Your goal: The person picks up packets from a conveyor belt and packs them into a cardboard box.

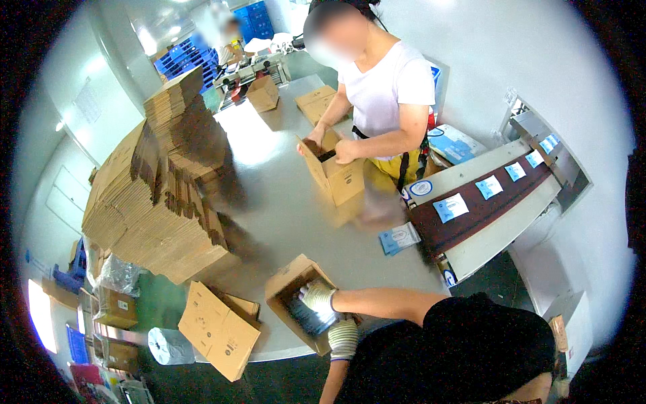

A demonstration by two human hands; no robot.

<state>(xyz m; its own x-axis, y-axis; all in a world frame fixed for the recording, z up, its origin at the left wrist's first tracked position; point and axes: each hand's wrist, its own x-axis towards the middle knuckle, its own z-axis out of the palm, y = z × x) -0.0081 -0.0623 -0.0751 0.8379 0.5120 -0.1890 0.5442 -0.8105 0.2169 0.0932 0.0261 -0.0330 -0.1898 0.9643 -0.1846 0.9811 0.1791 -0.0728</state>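
Note:
An open cardboard box (278, 288) stands tilted on the near part of the metal table. Blue-and-white flat packets (311, 319) lie inside it, partly blurred. My right hand (317, 297), in a striped knit glove, reaches into the box over the packets with its fingers stretched out. At the box's near right side is my left hand (343, 339), gloved alike, closed on the wall; some of its fingers are hidden. Across the table a co-worker in a white shirt holds another open cardboard box (344, 180) with both hands.
Tall stacks of flattened cartons (151, 195) fill the table's left side. Loose flat cartons (219, 330) overhang its near edge. To the right, a conveyor belt (464, 232) carries spaced blue-and-white packets; more packets (399, 239) lie at its end. A plastic roll (169, 346) is beside the table.

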